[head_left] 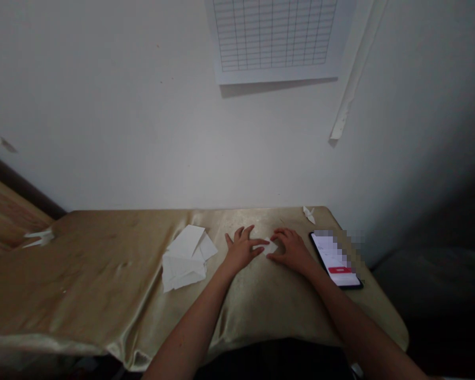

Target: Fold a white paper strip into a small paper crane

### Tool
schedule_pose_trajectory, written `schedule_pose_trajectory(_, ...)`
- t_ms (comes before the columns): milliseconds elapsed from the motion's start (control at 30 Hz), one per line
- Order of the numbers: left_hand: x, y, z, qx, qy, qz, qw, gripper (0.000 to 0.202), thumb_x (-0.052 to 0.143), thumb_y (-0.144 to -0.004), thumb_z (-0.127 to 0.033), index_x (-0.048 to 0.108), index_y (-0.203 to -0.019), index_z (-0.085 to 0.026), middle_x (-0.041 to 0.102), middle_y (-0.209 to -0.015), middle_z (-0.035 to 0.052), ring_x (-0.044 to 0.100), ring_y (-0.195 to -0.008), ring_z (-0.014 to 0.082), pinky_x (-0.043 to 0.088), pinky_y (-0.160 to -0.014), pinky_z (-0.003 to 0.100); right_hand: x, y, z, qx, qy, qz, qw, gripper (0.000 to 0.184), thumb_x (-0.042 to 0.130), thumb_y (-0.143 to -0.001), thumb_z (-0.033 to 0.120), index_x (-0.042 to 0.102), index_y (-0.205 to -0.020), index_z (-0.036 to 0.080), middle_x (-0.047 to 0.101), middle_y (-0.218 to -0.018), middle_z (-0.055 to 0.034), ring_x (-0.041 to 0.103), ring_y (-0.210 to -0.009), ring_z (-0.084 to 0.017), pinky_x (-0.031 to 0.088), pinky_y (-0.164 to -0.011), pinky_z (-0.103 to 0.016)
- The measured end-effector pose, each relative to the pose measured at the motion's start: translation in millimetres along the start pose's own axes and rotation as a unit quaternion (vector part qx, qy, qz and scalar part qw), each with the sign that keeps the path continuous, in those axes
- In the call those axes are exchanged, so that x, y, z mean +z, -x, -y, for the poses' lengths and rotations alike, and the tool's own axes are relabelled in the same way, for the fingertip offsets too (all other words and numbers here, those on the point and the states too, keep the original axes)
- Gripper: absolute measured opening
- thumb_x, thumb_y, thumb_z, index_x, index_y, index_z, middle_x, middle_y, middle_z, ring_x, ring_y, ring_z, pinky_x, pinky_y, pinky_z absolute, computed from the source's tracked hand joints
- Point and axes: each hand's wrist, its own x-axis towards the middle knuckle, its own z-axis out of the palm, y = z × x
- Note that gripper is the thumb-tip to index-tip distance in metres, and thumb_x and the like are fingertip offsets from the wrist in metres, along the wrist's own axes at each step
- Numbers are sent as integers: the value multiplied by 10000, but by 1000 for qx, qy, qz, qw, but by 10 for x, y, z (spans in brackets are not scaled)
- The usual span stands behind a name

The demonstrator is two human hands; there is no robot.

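"What do the hands hold?"

"The left hand (242,249) and the right hand (292,250) stand close together, and their fingertips (263,242) touch a small folded white paper (271,247) between them. I cannot tell if they pinch it or only press it, perhaps to keep it flat."

"And around them?"

"At nine o'clock lies a pile of white paper sheets (184,258), maybe kept near for easy reach. At three o'clock is a phone (334,261), and at one o'clock a paper crane (309,215), all on a shiny tan cloth (103,274)."
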Motion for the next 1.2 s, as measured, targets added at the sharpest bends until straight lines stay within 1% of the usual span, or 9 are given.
schedule_pose_trajectory(67, -7, 8, 7, 9, 0, 1, 1000, 306, 603, -939, -519, 643, -1236, -583, 306, -1641, -60, 194, -1516, 397, 32, -1128, 795, -2, 1, -38, -5, -9, 1, 1000, 467, 777, -773, 481, 676, -1177, 269, 590, -1356, -76, 485, -1310, -275, 342, -1139, -460)
schedule_pose_trajectory(167, -15, 16, 28, 20, -1, 6, 1000, 311, 576, -952, -532, 625, -1252, -595, 327, -1631, -61, 215, -1510, 393, 30, -1129, 795, -8, -16, -91, -16, -27, 2, 1000, 299, 668, -890, 429, 706, -1148, 283, 617, -1319, -59, 515, -1269, -250, 370, -1116, -437)
schedule_pose_trajectory(267, -23, 14, 41, 24, -3, 8, 1000, 320, 576, -954, -525, 611, -1262, -606, 333, -1630, -58, 224, -1506, 397, 33, -1117, 808, 2, -41, -93, -13, -30, -14, 999, 238, 585, -949, 378, 742, -1101, 283, 632, -1279, -63, 540, -1220, -243, 399, -1082, -423)
schedule_pose_trajectory(400, -41, 11, 29, 22, -4, 13, 1000, 324, 591, -950, -506, 616, -1257, -604, 333, -1629, -63, 225, -1505, 399, 45, -1115, 811, 22, -72, -36, 11, -3, -44, 999, 197, 597, -931, 321, 762, -1032, 284, 644, -1215, -65, 557, -1152, -248, 418, -1036, -425)
schedule_pose_trajectory(600, -49, 12, 17, 21, -3, 13, 1000, 321, 585, -951, -516, 612, -1256, -611, 337, -1628, -56, 224, -1507, 400, 46, -1114, 811, -6, -98, 16, 18, 7, -50, 999, 141, 670, -877, 329, 757, -982, 292, 646, -1166, -54, 549, -1133, -255, 412, -1009, -421)
schedule_pose_trajectory(800, -29, 7, 28, 22, -6, 6, 1000, 318, 586, -948, -528, 609, -1251, -621, 352, -1620, -59, 243, -1500, 401, 50, -1113, 811, -29, -92, 28, 24, 13, -31, 999, 197, 734, -824, 366, 744, -1006, 290, 626, -1193, -56, 539, -1164, -261, 404, -1017, -433)
schedule_pose_trajectory(1000, -36, 11, 25, 20, -5, 11, 1000, 323, 579, -948, -537, 611, -1263, -604, 355, -1619, -56, 239, -1499, 403, 56, -1121, 804, -33, -70, 22, 20, 9, -13, 1000, 315, 783, -772, 398, 724, -1061, 286, 610, -1256, -57, 518, -1216, -267, 391, -1057, -436)
schedule_pose_trajectory(1200, -11, -1, 40, 25, -10, 6, 1000, 317, 598, -944, -522, 616, -1248, -611, 363, -1614, -48, 252, -1496, 393, 78, -1114, 811, -21, -30, 18, 10, 6, -8, 1000, 435, 807, -734, 460, 703, -1111, 269, 590, -1293, -76, 497, -1253, -276, 377, -1092, -441)
